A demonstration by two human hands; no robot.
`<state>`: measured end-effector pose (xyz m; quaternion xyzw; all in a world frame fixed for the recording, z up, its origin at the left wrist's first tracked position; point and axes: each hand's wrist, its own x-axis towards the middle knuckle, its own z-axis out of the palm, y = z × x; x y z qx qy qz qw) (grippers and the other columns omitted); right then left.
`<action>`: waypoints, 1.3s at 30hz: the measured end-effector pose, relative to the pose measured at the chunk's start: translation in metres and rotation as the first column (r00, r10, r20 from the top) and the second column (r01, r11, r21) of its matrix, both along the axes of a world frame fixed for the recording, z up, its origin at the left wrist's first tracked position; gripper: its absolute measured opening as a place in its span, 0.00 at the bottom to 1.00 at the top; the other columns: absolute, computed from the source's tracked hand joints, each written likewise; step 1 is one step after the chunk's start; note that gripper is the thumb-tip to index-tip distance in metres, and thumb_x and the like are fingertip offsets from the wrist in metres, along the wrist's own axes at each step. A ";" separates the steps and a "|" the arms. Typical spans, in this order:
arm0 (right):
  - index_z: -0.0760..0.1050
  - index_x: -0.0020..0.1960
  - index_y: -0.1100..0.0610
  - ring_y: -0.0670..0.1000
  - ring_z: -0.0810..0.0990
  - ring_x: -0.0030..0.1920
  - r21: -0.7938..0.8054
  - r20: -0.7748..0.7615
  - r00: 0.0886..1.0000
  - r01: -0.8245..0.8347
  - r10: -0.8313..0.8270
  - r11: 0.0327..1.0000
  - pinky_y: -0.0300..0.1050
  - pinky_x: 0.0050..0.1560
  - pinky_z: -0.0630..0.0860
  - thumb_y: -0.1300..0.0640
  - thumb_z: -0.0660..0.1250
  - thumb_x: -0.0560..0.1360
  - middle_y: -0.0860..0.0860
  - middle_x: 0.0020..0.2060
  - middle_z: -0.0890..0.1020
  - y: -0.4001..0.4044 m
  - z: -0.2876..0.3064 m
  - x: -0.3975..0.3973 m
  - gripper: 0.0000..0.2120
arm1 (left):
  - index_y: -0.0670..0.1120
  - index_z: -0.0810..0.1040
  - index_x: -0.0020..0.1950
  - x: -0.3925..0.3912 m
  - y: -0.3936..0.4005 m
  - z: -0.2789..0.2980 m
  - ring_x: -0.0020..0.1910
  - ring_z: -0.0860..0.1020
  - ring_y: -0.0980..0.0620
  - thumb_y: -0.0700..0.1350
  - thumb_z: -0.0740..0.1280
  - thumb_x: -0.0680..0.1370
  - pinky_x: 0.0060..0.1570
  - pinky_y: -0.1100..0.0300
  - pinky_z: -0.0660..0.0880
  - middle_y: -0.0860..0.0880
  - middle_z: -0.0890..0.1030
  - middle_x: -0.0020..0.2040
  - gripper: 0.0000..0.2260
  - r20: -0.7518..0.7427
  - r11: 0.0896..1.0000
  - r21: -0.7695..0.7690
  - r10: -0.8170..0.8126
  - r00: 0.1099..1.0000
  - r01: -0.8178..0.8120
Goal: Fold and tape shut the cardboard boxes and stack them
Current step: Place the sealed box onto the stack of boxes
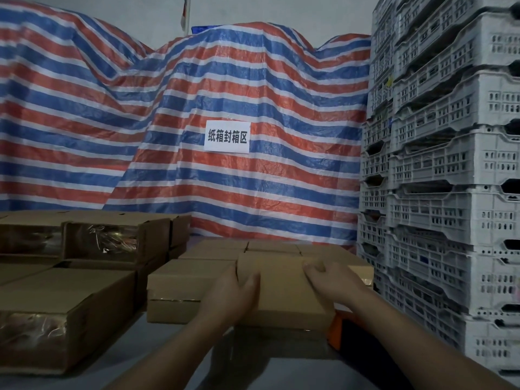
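- The person is holding a closed box point(284, 288) between both hands, above the gray table point(157, 344); this box is the landmark for everything below.
- The left hand point(233, 291) is pressing against the box's left side, fingers fairly straight and lying over the top edge, thumb out of sight; it looks like a clamp rather than a pinch, though how the thumb lies cannot be told.
- The right hand point(329, 280) is lying on the box's top right, fingers bent over the far right edge, gripping it there.
- Holding from both sides probably is keeping the box level and its flaps shut while it is being set down.
- The box is sitting higher than the low boxes point(194, 285) left of and behind it, so it appears to be going on as a new layer; whether it is resting on them yet cannot be told.
- Farther left of the box, a taller stack point(107, 240) is showing glossy tape on its faces, suggesting finished work is being grouped there.
- Just right of and below the box, an orange thing point(336, 330) is peeking out; what it is cannot be told.
- Right of the box, gray crates point(444, 164) are standing piled high.
- Behind the box, a striped tarp point(140, 122) is hanging with a white sign point(227, 136) on it.
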<state>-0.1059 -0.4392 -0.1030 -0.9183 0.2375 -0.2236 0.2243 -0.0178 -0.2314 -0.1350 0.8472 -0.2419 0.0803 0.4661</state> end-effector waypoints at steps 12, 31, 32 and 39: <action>0.78 0.60 0.52 0.50 0.78 0.51 -0.142 -0.127 0.992 -0.019 0.001 0.990 0.47 0.54 0.75 0.29 0.44 0.78 0.51 0.57 0.81 -0.002 -0.006 0.019 0.35 | 0.56 0.76 0.59 0.015 0.002 -0.007 0.67 0.68 0.52 0.73 0.46 0.73 0.70 0.52 0.60 0.54 0.74 0.64 0.31 0.548 0.890 0.436 -0.147 0.823 -0.131; 0.68 0.73 0.52 0.50 0.73 0.59 -0.077 -0.200 0.966 -0.180 0.162 0.981 0.49 0.62 0.70 0.39 0.47 0.82 0.54 0.69 0.74 -0.005 -0.015 0.045 0.27 | 0.51 0.61 0.75 0.035 -0.015 -0.009 0.76 0.59 0.45 0.67 0.52 0.79 0.75 0.44 0.52 0.46 0.64 0.76 0.30 0.461 0.784 0.591 -0.137 0.877 -0.188; 0.68 0.73 0.52 0.49 0.73 0.58 -0.081 -0.201 0.966 -0.181 0.161 0.980 0.49 0.62 0.70 0.39 0.47 0.82 0.54 0.69 0.74 -0.005 -0.015 0.044 0.27 | 0.50 0.60 0.76 0.034 -0.015 -0.008 0.76 0.59 0.44 0.67 0.52 0.79 0.75 0.44 0.52 0.46 0.62 0.77 0.31 0.446 0.784 0.596 -0.145 0.883 -0.172; 0.72 0.70 0.49 0.49 0.75 0.62 -0.357 -0.067 0.995 -0.097 0.078 0.929 0.49 0.66 0.69 0.36 0.46 0.82 0.51 0.66 0.78 0.012 -0.003 0.033 0.27 | 0.48 0.53 0.80 0.035 0.007 0.001 0.77 0.56 0.45 0.65 0.52 0.80 0.76 0.47 0.49 0.45 0.58 0.79 0.33 0.412 0.854 0.513 -0.160 0.897 -0.083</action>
